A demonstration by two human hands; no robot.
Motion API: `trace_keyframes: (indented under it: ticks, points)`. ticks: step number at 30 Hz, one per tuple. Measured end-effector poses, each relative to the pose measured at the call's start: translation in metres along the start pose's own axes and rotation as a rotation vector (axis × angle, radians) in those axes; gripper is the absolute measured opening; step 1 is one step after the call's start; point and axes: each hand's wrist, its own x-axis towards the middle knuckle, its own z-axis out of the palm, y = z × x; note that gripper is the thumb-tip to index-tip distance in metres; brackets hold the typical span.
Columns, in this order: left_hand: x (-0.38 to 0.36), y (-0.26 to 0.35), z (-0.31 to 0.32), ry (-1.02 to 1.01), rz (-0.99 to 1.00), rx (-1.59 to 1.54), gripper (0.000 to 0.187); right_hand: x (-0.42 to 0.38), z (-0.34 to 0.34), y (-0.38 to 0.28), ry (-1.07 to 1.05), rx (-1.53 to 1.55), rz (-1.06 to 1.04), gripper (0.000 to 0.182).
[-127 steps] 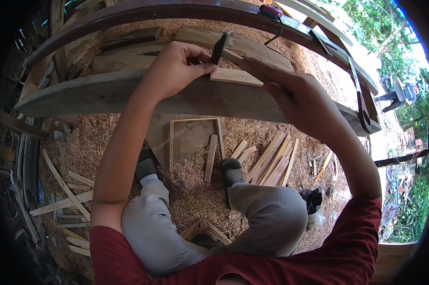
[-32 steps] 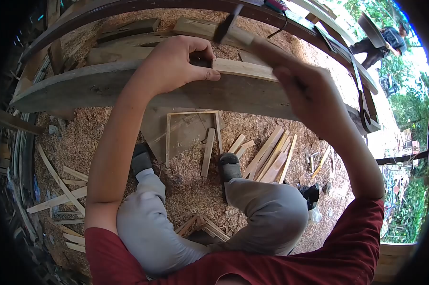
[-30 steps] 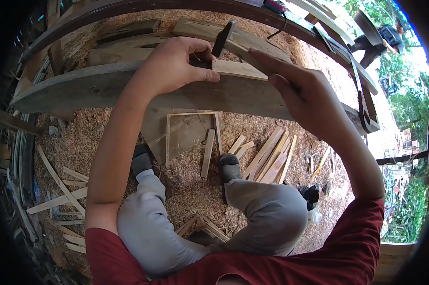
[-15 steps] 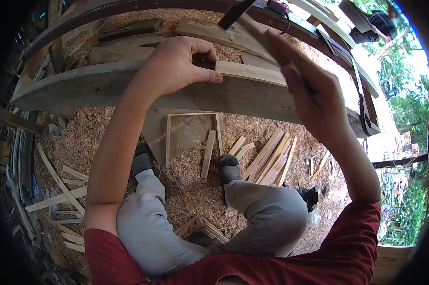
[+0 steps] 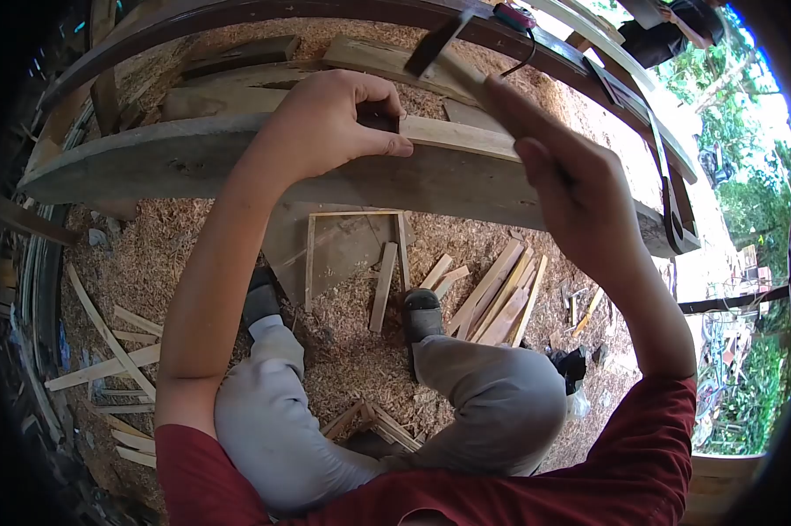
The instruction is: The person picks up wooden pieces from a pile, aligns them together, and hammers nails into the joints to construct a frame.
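My right hand (image 5: pixel 584 180) is wrapped round the wooden handle of a hammer (image 5: pixel 439 46). The dark hammer head hangs in the air, above and beyond my left hand. My left hand (image 5: pixel 329 123) is bent over a long grey plank on edge (image 5: pixel 465 178), with thumb and index finger closed at the left end of a pale wooden strip (image 5: pixel 461 136) lying along the plank's top. The fingers hide part of that end; whether a nail is between the fingertips I cannot make out.
Below are sawdust, a thin wooden frame (image 5: pixel 356 213), loose strips (image 5: pixel 492 294) and more strips at left (image 5: pixel 115 368). Beyond the plank lie boards (image 5: pixel 237 96), a dark beam (image 5: pixel 325 10) and a red device with a cable (image 5: pixel 514 15). Another person (image 5: pixel 676 26) is at upper right.
The hammer and my right hand have shifted slightly down and left. My left hand stays nearly still at the strip's end. The person at upper right has moved a little.
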Motion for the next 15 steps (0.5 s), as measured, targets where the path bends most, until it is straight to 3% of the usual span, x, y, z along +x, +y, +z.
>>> trace_keyframes:
  ticks: [1, 2, 5, 7, 9, 11, 13, 14, 15]
  points:
    - [0.000, 0.000, -0.002, -0.032, -0.010, 0.000, 0.035, 0.000, 0.004, 0.003, 0.181, 0.073, -0.132, 0.054]
    - [0.002, -0.004, -0.001, -0.031, -0.011, 0.001, 0.035, -0.001, 0.004, 0.002, 0.181, 0.075, -0.133, 0.054]
    - [0.004, -0.011, 0.001, -0.045, 0.092, -0.061, 0.035, -0.007, 0.000, 0.002, -0.109, -0.208, -0.079, 0.049]
    - [-0.001, 0.001, -0.001, -0.003, 0.034, 0.011, 0.034, -0.007, 0.004, 0.005, -0.112, -0.119, -0.034, 0.048]
    - [0.001, -0.002, 0.000, -0.014, 0.035, 0.008, 0.034, -0.004, 0.007, 0.008, 0.122, 0.065, -0.115, 0.054]
    - [0.002, -0.006, 0.000, -0.023, 0.038, 0.006, 0.033, -0.006, 0.009, 0.004, 0.162, 0.104, -0.022, 0.054]
    - [0.004, -0.009, 0.000, -0.038, 0.082, 0.012, 0.034, -0.006, 0.016, 0.012, 0.153, 0.032, -0.179, 0.053]
    - [0.004, -0.008, -0.001, -0.035, 0.085, 0.013, 0.034, -0.009, 0.006, 0.007, -0.050, -0.169, -0.092, 0.053]
    - [0.003, -0.007, 0.000, -0.030, 0.068, -0.023, 0.035, -0.009, 0.003, 0.005, -0.048, -0.169, -0.092, 0.053]
